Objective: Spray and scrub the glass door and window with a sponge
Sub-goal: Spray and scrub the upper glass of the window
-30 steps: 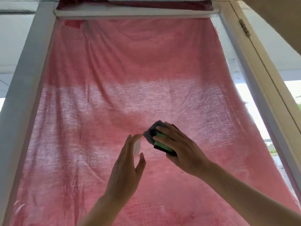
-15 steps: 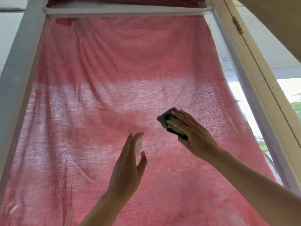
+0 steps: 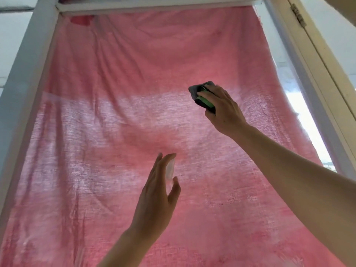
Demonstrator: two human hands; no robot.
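A tall glass pane [image 3: 290,79] in a white frame [image 3: 25,78] fills the view, with a pink cloth [image 3: 115,83] hanging behind it. My right hand [image 3: 224,110] grips a dark sponge with a green layer [image 3: 201,94] and presses it on the glass in the upper right part of the pane. My left hand [image 3: 158,195] is raised lower down near the middle. It holds a small clear bottle [image 3: 170,173] between thumb and fingers, close to the glass. Most of the bottle is hidden by the hand.
A cream door frame with a metal hinge [image 3: 298,15] runs along the right side. Bright daylight shows through the uncovered strip of glass [image 3: 304,116] at the right edge of the cloth. A white crossbar [image 3: 154,4] tops the pane.
My right hand has slid the sponge up and to the right across the glass. My left hand has stayed in about the same place with the bottle.
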